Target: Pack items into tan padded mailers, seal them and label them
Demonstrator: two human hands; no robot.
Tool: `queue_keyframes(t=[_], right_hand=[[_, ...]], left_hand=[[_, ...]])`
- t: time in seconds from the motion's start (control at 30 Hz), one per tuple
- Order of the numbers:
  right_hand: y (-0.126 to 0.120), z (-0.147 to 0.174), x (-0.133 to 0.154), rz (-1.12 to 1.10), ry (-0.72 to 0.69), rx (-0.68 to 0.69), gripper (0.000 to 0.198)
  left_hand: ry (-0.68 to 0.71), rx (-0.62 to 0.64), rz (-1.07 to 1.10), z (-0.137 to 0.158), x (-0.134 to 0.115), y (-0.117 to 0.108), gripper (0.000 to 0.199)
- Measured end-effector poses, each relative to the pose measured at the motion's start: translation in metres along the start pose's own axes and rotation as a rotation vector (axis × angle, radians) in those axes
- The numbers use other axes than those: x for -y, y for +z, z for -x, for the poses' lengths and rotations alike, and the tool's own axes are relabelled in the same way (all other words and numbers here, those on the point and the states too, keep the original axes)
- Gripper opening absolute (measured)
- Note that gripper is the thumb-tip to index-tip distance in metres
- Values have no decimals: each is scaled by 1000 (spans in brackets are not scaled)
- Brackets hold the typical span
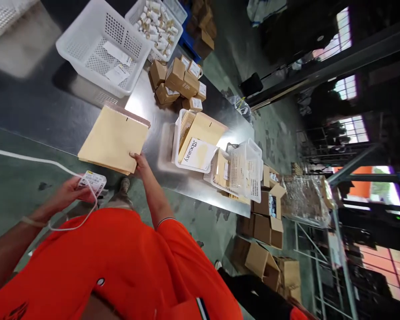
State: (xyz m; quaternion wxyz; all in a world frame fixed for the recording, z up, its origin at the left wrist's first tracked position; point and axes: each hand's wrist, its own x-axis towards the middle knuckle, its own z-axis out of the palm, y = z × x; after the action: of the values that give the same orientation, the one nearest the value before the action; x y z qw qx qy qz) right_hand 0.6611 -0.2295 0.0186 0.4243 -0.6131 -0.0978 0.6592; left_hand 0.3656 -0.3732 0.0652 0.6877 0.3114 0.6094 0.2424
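My right hand (140, 163) grips the near corner of a small stack of tan padded envelopes (115, 140), thumb on top. The stack lies at the table's front edge, partly overhanging it. My left hand (74, 190) is closed around a white, rounded box-shaped item (92, 182) with printed labels on its upper face, held off the table beside the stack. A white cord (58, 165) runs in from the left, passes over that item and loops below my left wrist; where it ends I cannot tell.
On the metal table (153, 178) stand a white basket (96, 75) with papers, a basket of small white bottles (158, 29), small brown boxes (180, 80) and a basket of envelopes (193, 140). Open cartons (263, 262) sit to the right, near another person's leg (243, 289).
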Motion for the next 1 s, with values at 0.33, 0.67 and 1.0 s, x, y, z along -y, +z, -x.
queue_keyframes(t=[0.33,0.67,1.0], right_hand=[[74,-8,-42,26,-51,71,37],[85,65,-29,626,-579,185,30],[107,106,-50,1366,-826,324,14]], left_hand=[[245,-19,-97,-10,-11,-4,66],[279,-157,-86,-20,-12,-32,40],[247,-64,54,-33,1,-49,83]])
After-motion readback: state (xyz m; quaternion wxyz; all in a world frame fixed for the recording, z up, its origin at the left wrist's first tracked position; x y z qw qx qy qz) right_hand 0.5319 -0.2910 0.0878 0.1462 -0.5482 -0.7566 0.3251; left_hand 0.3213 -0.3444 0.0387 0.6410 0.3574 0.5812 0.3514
